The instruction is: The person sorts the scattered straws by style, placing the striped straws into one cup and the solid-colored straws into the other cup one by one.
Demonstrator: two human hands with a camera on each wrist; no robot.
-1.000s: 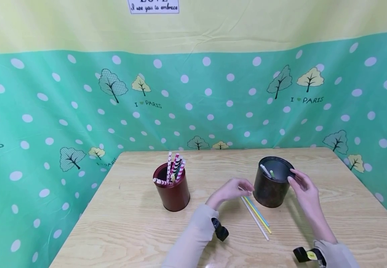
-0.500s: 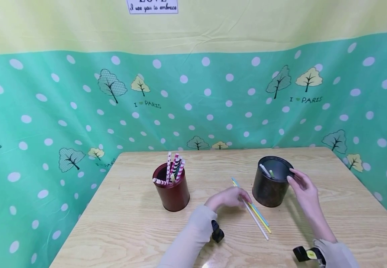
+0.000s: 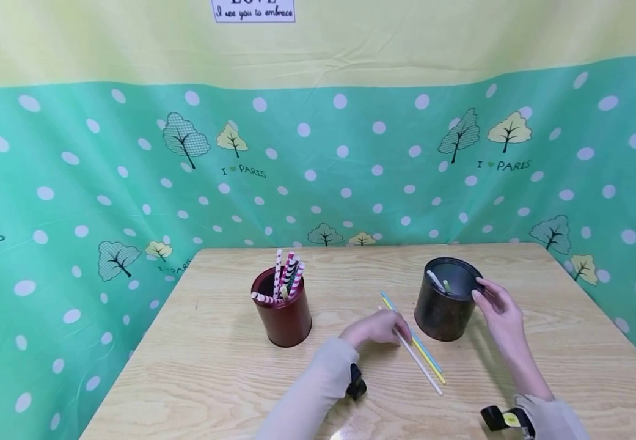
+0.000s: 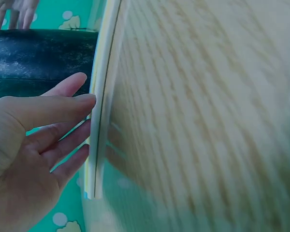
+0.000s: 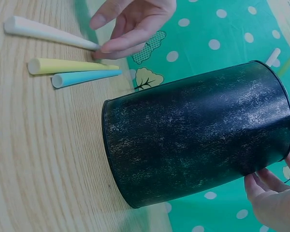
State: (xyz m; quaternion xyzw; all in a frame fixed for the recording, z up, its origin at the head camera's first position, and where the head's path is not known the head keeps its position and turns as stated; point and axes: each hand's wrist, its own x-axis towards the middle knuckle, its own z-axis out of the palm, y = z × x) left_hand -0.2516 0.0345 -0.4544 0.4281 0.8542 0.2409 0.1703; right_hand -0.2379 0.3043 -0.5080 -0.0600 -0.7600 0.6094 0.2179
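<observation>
A white straw (image 3: 419, 366), a yellow straw (image 3: 426, 354) and a blue straw (image 3: 424, 347) lie side by side on the wooden table. My left hand (image 3: 380, 327) is over the white straw; in the left wrist view its fingertips (image 4: 89, 99) are right at the straw's side, thumb and fingers spread apart. A dark metal can (image 3: 444, 311) stands upright to the right, with a white straw (image 3: 435, 279) and a green straw (image 3: 446, 286) inside. My right hand (image 3: 501, 308) holds the can at its right rim; its fingers also show against the side in the right wrist view.
At the left stands a dark red can (image 3: 287, 324) with several patterned paper straws (image 3: 290, 275). Bare wooden table (image 3: 202, 366) shows around the cans. A green and yellow printed curtain (image 3: 345, 153) hangs behind the table and along its sides.
My left hand has come down from beside the dark can and shifted a little left onto the white straw, uncovering the straws' far ends. The right hand stays at the rim.
</observation>
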